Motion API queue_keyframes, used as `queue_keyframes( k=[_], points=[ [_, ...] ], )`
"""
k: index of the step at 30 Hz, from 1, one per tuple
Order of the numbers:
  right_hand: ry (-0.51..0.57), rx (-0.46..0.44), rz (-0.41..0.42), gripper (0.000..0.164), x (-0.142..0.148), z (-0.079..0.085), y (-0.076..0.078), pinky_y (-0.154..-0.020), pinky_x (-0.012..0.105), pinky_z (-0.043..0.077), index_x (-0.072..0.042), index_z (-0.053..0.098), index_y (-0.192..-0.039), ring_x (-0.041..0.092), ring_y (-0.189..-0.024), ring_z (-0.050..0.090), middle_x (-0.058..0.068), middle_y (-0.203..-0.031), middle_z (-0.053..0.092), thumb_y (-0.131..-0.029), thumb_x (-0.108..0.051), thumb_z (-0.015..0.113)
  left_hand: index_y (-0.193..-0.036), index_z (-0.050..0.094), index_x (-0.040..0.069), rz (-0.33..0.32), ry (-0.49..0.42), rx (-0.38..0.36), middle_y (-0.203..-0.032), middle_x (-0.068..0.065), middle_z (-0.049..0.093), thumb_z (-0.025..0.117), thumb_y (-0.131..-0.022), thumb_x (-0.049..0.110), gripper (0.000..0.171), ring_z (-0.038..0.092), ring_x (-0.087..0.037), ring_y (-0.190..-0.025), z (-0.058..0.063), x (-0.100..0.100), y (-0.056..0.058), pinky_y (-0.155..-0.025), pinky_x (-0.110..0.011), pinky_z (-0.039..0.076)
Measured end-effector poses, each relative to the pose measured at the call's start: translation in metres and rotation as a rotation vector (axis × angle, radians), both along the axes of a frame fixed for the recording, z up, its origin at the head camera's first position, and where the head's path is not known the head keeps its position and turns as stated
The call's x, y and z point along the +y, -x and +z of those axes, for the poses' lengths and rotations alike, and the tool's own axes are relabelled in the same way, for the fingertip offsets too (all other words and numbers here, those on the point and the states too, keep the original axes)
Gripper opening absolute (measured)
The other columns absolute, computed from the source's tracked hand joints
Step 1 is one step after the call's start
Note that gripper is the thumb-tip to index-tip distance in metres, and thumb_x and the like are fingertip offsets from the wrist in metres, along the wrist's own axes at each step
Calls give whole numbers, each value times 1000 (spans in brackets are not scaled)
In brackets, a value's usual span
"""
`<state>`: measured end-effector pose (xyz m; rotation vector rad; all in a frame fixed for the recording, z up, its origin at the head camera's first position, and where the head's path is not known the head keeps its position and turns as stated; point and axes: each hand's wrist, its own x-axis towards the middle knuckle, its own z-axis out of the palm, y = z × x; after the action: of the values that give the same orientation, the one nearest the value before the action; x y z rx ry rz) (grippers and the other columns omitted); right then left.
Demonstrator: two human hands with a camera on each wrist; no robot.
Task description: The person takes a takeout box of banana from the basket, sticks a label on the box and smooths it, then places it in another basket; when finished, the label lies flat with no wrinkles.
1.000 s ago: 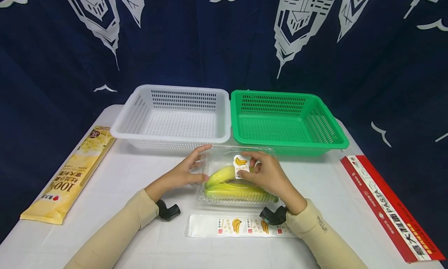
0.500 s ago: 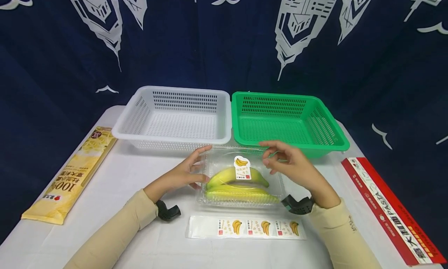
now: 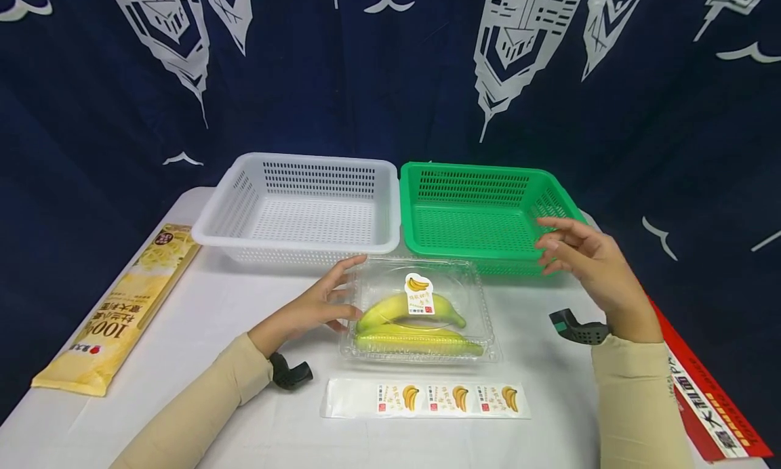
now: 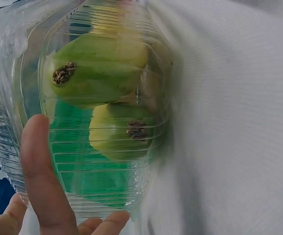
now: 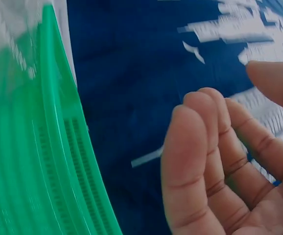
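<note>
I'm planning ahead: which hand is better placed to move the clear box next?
Likely the left hand: it is right at the clear box, while the right hand is farther off, holding nothing.

Under and around the right hand point(image 3: 601, 272) spreads a white, round-cornered desk point(image 3: 274, 435); beyond hangs a navy fabric curtain point(image 3: 366, 83) printed with white, upside-down buildings.

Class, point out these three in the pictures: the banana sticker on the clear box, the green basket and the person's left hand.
Banana sticker point(image 3: 419, 295): head view, the label's middle.
Green basket point(image 3: 466, 226): head view, its perforated floor.
Left hand point(image 3: 310, 309): head view, back of the hand.
</note>
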<state>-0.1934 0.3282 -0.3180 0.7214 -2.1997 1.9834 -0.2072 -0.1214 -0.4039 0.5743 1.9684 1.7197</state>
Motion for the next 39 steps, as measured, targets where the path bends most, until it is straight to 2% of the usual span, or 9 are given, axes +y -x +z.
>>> queue_keyframes(
  k=[6, 12, 16, 23, 28, 32, 36, 39],
  points=[
    [208, -27, -102, 36, 28, -4, 0, -74, 25, 64, -1, 69, -137, 17, -84, 72, 5, -105, 76, -109, 10, 51, -173, 19, 20, 1, -5, 9, -176, -31, 1, 74, -92, 6, 98, 14, -61, -158, 0, 0, -1, -73, -39, 63],
    [356, -42, -203, 31, 51, -11, 4, -70, 24, 64, -2, 73, -130, 15, -79, 74, 6, -100, 77, -108, 9, 54, -172, 22, 20, 3, -2, 10, -176, -29, -1, 73, -93, 4, 96, 13, -61, -158, 0, 0, -2, -73, -40, 63],
    [418, -74, -260, 27, 62, -18, 8, -67, 24, 65, -3, 75, -125, 15, -76, 74, 7, -98, 77, -108, 7, 57, -172, 23, 19, -1, -8, 8, -177, -28, -1, 72, -94, 4, 94, 12, -61, -158, 0, -1, -2, -74, -40, 63],
    [481, -168, -368, 25, 77, -34, 11, -63, 23, 63, -7, 78, -120, 15, -71, 71, 5, -95, 75, -107, 5, 61, -172, 25, 19, -7, -14, 10, -181, -14, -2, 75, -96, 8, 91, 11, -59, -159, -1, 0, 0, -74, -40, 64],
    [441, -255, -488, 22, 85, -43, 11, -63, 20, 60, -15, 78, -121, 12, -72, 64, -2, -97, 69, -106, -3, 67, -171, 26, 20, -3, -23, -5, -181, -13, -1, 78, -95, 8, 93, 12, -58, -160, -2, 1, 0, -75, -41, 63],
    [378, -269, -574, 28, 87, -49, 14, -60, 18, 58, -23, 76, -122, 10, -73, 58, -4, -94, 63, -105, -2, 68, -171, 27, 18, -3, -29, -10, -181, -14, -1, 79, -94, 6, 94, 12, -58, -160, -1, 1, 0, -74, -41, 63],
    [318, -278, -598, 34, 87, -55, 17, -58, 17, 56, -29, 72, -125, 9, -77, 56, -6, -98, 61, -106, -2, 65, -171, 27, 18, 0, -27, -12, -181, -13, -1, 79, -94, 5, 94, 12, -58, -160, -1, 1, 1, -73, -40, 63],
    [274, -297, -568, 34, 89, -59, 18, -60, 17, 57, -33, 68, -128, 8, -80, 57, -8, -106, 60, -108, -7, 65, -171, 28, 19, 5, -25, -15, -181, -13, -1, 79, -94, 5, 94, 12, -58, -160, -1, 1, 0, -73, -40, 63]
  ],
)
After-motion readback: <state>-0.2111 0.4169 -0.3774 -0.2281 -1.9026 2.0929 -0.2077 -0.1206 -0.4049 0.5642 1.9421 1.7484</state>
